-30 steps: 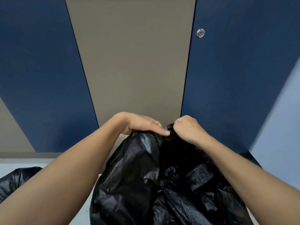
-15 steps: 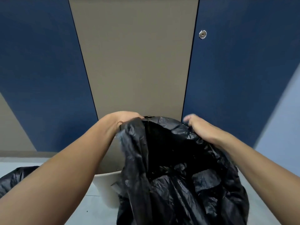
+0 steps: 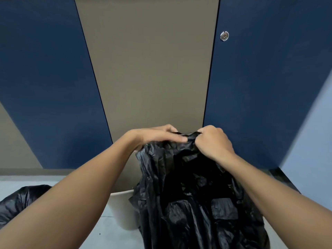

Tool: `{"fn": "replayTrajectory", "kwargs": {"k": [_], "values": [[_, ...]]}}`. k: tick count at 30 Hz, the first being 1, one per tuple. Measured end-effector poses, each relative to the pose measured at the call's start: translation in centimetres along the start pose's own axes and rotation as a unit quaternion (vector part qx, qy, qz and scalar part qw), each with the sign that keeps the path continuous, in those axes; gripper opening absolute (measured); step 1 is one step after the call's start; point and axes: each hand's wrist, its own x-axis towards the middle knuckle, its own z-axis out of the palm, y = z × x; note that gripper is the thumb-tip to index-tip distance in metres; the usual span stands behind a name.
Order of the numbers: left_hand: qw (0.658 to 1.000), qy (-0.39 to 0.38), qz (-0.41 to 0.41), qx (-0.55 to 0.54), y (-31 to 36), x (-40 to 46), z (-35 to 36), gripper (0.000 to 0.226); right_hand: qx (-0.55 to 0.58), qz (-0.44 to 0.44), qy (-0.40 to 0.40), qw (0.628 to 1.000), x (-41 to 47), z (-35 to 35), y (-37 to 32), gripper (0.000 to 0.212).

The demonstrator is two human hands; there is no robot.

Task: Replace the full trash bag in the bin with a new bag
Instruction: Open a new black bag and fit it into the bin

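A crinkled black trash bag [image 3: 194,198] hangs in front of me, held up by its top edge. My left hand [image 3: 154,136] lies along the rim with its fingers pinching the plastic. My right hand [image 3: 212,142] is fisted on the same rim, close beside the left. Below and behind the bag a white bin [image 3: 122,209] stands on the floor, mostly hidden by the bag and my left arm. A second black bag [image 3: 21,200] lies on the floor at the far left, partly behind my left forearm.
Blue and grey-brown cabinet doors [image 3: 149,69] fill the wall ahead, one with a small metal lock [image 3: 224,35]. A pale blue wall [image 3: 309,150] stands to the right. The floor [image 3: 111,234] is light grey.
Half a second ago my hands held the bag's mouth spread wide; now they have come together and the rim is gathered between them.
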Motion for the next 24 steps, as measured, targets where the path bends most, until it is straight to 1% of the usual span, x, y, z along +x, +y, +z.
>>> {"fn": "replayTrajectory", "kwargs": {"k": [1, 2, 4, 6, 7, 8, 10, 12, 13, 14, 16, 18, 20, 21, 22, 23, 24], "values": [[0.999, 0.015, 0.014, 0.045, 0.5, 0.1, 0.2, 0.063, -0.004, 0.007, -0.010, 1.000, 0.2, -0.2, 0.4, 0.017], [0.996, 0.014, 0.018, 0.090, 0.8, 0.3, 0.3, 0.065, 0.004, 0.024, -0.026, 0.999, 0.6, -0.4, 0.8, 0.014], [0.979, 0.007, 0.003, 0.205, 1.3, 0.5, 0.4, 0.057, 0.060, 0.072, -0.057, 0.994, 1.4, -0.9, 1.8, 0.014], [0.948, 0.025, -0.036, 0.314, 1.7, 0.2, 0.2, 0.046, 0.147, 0.150, -0.088, 0.974, 2.0, -1.4, 2.6, 0.014], [0.941, 0.031, -0.059, 0.332, 1.7, 0.0, -0.2, 0.040, 0.196, 0.196, -0.113, 0.954, 2.0, -1.7, 3.0, 0.016], [0.944, 0.028, -0.081, 0.319, 1.8, -0.2, -0.7, 0.032, 0.242, 0.227, -0.142, 0.933, 1.8, -2.1, 3.4, 0.020], [0.967, 0.009, -0.125, 0.222, 1.7, -0.7, -1.6, 0.018, 0.303, 0.242, -0.180, 0.904, 1.5, -2.6, 4.4, 0.027], [0.984, 0.000, -0.154, 0.093, 1.4, -1.1, -2.2, 0.019, 0.338, 0.232, -0.197, 0.890, 1.4, -3.0, 5.5, 0.031], [0.988, 0.002, -0.155, 0.022, 1.1, -1.2, -2.3, 0.017, 0.346, 0.225, -0.211, 0.886, 1.4, -3.1, 6.1, 0.032], [0.987, 0.010, -0.151, -0.053, 0.6, -1.1, -2.3, 0.015, 0.353, 0.214, -0.225, 0.882, 1.4, -3.3, 6.5, 0.034], [0.970, 0.034, -0.153, -0.186, -0.2, -1.0, -2.3, 0.018, 0.370, 0.199, -0.253, 0.872, 1.4, -3.6, 7.5, 0.044], [0.950, 0.053, -0.150, -0.268, -0.8, -0.8, -2.4, 0.028, 0.368, 0.170, -0.298, 0.864, 1.3, -3.8, 8.1, 0.047], [0.941, 0.052, -0.156, -0.297, -1.0, -0.5, -2.4, 0.033, 0.334, 0.160, -0.327, 0.869, 0.9, -3.9, 8.4, 0.058], [0.939, 0.050, -0.169, -0.294, -0.9, -0.5, -2.3, 0.033, 0.301, 0.161, -0.323, 0.883, 0.9, -3.9, 8.6, 0.063], [0.939, 0.051, -0.181, -0.288, -0.9, -0.3, -2.2, 0.033, 0.253, 0.154, -0.305, 0.905, 0.9, -3.8, 8.5, 0.064], [0.939, 0.053, -0.189, -0.283, -0.9, -0.1, -2.1, 0.034, 0.190, 0.126, -0.286, 0.930, 0.9, -3.8, 8.3, 0.064], [0.938, 0.055, -0.194, -0.280, -0.8, 0.1, -2.0, 0.034, 0.129, 0.080, -0.264, 0.953, 0.7, -3.7, 7.8, 0.065]]}}
